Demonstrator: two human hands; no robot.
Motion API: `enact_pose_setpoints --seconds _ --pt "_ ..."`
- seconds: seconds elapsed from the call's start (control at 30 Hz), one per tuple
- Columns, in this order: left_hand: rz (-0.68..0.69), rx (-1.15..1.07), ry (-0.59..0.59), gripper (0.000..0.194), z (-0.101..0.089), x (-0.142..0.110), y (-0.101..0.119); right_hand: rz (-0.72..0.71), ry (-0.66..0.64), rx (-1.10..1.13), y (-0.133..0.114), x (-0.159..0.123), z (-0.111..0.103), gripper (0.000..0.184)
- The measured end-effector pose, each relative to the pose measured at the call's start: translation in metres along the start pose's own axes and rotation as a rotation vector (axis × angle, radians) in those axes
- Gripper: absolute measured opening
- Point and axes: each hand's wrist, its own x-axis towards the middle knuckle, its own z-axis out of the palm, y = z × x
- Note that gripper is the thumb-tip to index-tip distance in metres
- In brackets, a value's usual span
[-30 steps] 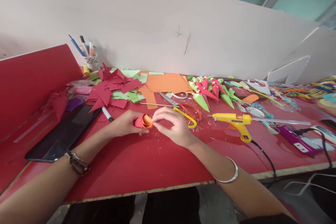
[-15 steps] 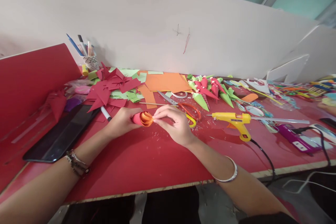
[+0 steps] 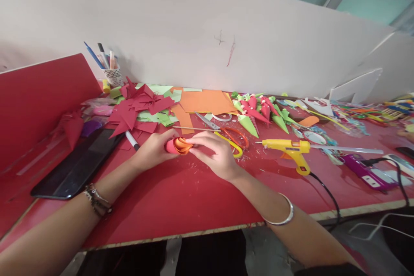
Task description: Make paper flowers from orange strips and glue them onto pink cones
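A small rolled paper piece (image 3: 177, 145), red outside with orange curls inside, is held just above the red table (image 3: 168, 207). My left hand (image 3: 152, 148) is closed round its red side. My right hand (image 3: 215, 153) pinches the orange curl at its open end. Just behind my right hand lie scissors with orange and yellow handles (image 3: 231, 136). A thin wooden stick (image 3: 194, 128) lies beside them.
A yellow glue gun (image 3: 291, 148) with its cable lies to the right. A black tablet (image 3: 76, 166) lies at left beside a marker (image 3: 132, 140). Red paper pinwheels (image 3: 136, 110), orange sheets (image 3: 203, 101), paper cones (image 3: 258, 114) and a pen cup (image 3: 111, 75) line the back.
Both hands lifted the paper roll slightly and turned it; my right fingers shifted on the orange curl. The rest of the table is unchanged.
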Motion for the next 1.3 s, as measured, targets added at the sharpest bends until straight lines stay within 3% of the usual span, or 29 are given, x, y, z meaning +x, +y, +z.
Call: enact_pose_setpoints --seconds 0.3,0.73,1.0,1.17,1.3 --pt "0.023 0.031 0.006 0.021 0.0 0.0 -0.002 0.015 0.084 0.023 -0.001 -0.001 0.003 0.015" --pt "0.037 0.087 0.005 0.027 0.0 -0.002 -0.005 0.009 0.075 0.037 -0.001 -0.001 0.002 0.012" --pt "0.035 0.237 -0.016 0.016 -0.001 -0.003 -0.008 -0.007 0.071 0.022 -0.001 -0.001 0.003 0.011" --pt "0.051 0.261 -0.014 0.029 -0.003 -0.001 -0.008 -0.027 0.071 0.037 -0.001 -0.001 0.002 0.011" --pt "0.069 0.43 -0.042 0.025 -0.008 0.0 -0.013 -0.028 0.076 0.045 0.0 -0.001 0.001 0.012"
